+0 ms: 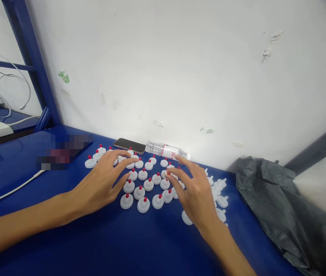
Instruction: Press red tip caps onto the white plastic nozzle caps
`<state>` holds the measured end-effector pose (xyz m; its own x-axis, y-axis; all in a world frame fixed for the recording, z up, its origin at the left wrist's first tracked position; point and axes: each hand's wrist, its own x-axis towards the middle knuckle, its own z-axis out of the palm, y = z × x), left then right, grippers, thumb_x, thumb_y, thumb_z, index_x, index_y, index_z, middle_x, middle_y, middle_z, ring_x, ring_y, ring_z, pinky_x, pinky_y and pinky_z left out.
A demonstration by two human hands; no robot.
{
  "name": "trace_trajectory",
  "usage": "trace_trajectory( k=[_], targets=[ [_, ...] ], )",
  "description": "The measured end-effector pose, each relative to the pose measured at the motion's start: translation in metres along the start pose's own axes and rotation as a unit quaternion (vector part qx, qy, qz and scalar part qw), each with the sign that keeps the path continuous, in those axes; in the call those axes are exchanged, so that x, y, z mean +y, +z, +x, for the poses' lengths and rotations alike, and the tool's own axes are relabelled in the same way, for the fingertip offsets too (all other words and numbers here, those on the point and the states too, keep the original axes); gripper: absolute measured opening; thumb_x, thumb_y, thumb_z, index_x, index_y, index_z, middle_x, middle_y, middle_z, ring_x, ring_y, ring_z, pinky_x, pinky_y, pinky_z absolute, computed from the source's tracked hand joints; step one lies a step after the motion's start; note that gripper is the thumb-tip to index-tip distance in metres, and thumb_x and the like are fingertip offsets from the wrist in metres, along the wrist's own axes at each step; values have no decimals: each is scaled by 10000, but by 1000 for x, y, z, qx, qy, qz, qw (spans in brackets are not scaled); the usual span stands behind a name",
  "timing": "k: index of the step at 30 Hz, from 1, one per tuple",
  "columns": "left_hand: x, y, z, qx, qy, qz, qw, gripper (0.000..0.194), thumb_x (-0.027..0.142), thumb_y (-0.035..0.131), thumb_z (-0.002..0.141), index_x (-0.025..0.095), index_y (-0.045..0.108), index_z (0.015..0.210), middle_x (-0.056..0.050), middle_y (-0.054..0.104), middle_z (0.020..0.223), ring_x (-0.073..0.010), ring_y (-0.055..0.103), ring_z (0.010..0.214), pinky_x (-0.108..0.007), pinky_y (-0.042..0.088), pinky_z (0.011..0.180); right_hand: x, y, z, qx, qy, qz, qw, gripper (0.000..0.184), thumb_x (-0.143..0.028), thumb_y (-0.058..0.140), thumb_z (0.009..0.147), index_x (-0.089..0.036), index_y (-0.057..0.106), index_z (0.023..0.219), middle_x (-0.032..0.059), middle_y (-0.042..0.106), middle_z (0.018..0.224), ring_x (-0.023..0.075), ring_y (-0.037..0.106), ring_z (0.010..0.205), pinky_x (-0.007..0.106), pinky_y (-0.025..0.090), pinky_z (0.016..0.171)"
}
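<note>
Many small white nozzle caps (143,206) with red tips stand upright in loose rows on the blue tabletop. My left hand (101,178) hovers over the left side of the group, its fingers curved and apart, holding nothing. Over the right side, my right hand (196,191) has its thumb and index finger close together around a small red tip (168,173), above a white cap; the other fingers are spread. Several white caps without red tips (222,201) lie to the right, partly hidden behind my right hand.
A dark phone (130,145) and a clear water bottle (165,149) lie along the wall. A black plastic bag (278,207) fills the right edge. At left, a white cable (13,191) leads to a blurred-out item (65,153) near a blue metal frame (40,73).
</note>
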<state>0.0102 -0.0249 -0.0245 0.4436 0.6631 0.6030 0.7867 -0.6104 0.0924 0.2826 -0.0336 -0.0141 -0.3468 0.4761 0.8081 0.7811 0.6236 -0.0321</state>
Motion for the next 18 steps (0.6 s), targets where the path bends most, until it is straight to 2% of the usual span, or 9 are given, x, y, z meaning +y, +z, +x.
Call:
trace_trajectory(
  k=[4,8,11,14,18],
  targets=[
    [-7,8,-3,-68,-22,124,990,262,235,485,948,202,667,1135,-156,548,1247,-362,468,1191,-563,448,977,11,-3,0,1,52,-36,998,128,-278,599,961,-238,701,1026,75,662,1033,218,637,908,412,496,864],
    [-8,11,-8,-129,-60,196,970,284,265,533,935,179,666,1170,-182,575,1199,-384,493,1146,-534,461,920,25,-6,1,-32,111,-77,990,147,-298,585,958,-241,707,1017,51,672,954,219,632,878,396,456,852],
    [-10,11,-9,-172,-70,193,964,278,275,515,955,171,662,1166,-160,610,1118,-343,555,1043,-477,476,864,39,-8,0,-72,160,-104,979,160,-293,560,959,-230,706,971,43,717,901,218,661,834,387,441,840],
    [-16,14,-9,-199,-64,178,961,251,205,463,973,168,677,1098,-130,628,1060,-303,591,966,-432,470,822,52,-7,-4,-117,207,-132,962,172,-295,547,955,-226,697,906,20,740,795,212,681,765,391,429,852],
    [-24,19,-10,-193,-46,146,969,282,92,450,943,195,686,1058,-91,644,1017,-267,611,904,-396,453,791,58,1,-9,-186,233,-97,949,163,-289,557,933,-236,701,876,9,758,748,212,705,748,368,442,853]
  ],
)
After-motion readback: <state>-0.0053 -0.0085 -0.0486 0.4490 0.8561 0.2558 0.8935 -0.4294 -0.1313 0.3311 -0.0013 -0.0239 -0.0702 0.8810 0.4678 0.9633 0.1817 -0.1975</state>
